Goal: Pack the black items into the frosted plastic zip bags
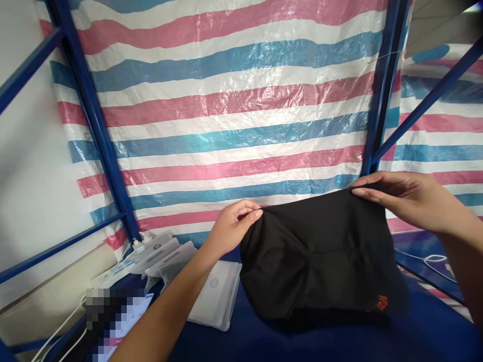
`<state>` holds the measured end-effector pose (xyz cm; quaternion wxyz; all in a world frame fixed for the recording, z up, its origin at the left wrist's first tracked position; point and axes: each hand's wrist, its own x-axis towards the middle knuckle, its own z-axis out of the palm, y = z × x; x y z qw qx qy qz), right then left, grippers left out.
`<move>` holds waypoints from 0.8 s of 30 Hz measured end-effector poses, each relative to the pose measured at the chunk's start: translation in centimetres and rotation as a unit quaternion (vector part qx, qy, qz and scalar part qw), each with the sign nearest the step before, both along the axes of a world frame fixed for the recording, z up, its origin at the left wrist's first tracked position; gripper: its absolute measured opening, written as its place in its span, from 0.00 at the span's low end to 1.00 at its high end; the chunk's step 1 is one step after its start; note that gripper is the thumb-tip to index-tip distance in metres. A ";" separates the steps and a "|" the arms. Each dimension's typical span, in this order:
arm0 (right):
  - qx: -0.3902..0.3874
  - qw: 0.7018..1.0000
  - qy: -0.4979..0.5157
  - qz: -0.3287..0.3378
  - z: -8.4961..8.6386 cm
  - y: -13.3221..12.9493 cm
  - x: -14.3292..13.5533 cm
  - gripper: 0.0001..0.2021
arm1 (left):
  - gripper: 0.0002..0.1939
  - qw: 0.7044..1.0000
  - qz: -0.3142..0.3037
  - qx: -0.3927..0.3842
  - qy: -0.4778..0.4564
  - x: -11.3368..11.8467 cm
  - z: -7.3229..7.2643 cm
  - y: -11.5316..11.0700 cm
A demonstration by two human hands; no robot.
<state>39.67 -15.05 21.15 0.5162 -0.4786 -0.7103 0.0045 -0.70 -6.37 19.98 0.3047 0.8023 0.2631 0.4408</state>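
A black cloth (320, 251) with a small orange-red mark near its lower right corner hangs between my two hands. My left hand (237, 221) pinches its upper left corner between thumb and fingers. At the upper right, my right hand (400, 198) grips the top edge in the same way, slightly higher than the left. The cloth's top edge is stretched between them, and folds gather below the left pinch. Its lower part hangs just above or against the blue surface (241, 342); I cannot tell whether it touches.
Translucent white packets (217, 296) lie in a stack left of the cloth, with more packets (169, 256) behind. A power strip (113, 271) with cables and a partly blurred screen (128, 322) are at the left. Blue metal posts (94, 120) frame a striped plastic sheet (241, 100).
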 end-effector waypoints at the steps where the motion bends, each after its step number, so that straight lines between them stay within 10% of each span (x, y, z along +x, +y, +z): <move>1: -0.015 1.000 0.004 0.005 -0.2 0.8 0.5 0.25 | 0.15 1.000 -0.012 -0.014 -0.006 0.4 -0.7 0.8; 4: -0.105 0.993 0.007 0.048 -2.9 4.9 1.5 0.28 | 0.17 0.998 -0.032 -0.043 0.034 1.5 -4.4 4.3; 12: -0.317 0.929 -0.187 0.024 -17.1 17.0 0.6 0.28 | 0.18 0.955 0.092 0.013 0.281 -0.5 -15.3 11.4; 18: -0.303 0.926 -0.196 0.110 -17.6 18.9 -4.9 0.23 | 0.26 0.921 0.050 0.004 0.386 -6.3 -17.5 9.5; 24: -0.173 0.950 -0.198 0.168 -20.2 18.8 -16.6 0.13 | 0.31 0.883 0.118 -0.018 0.454 -6.8 -22.2 6.8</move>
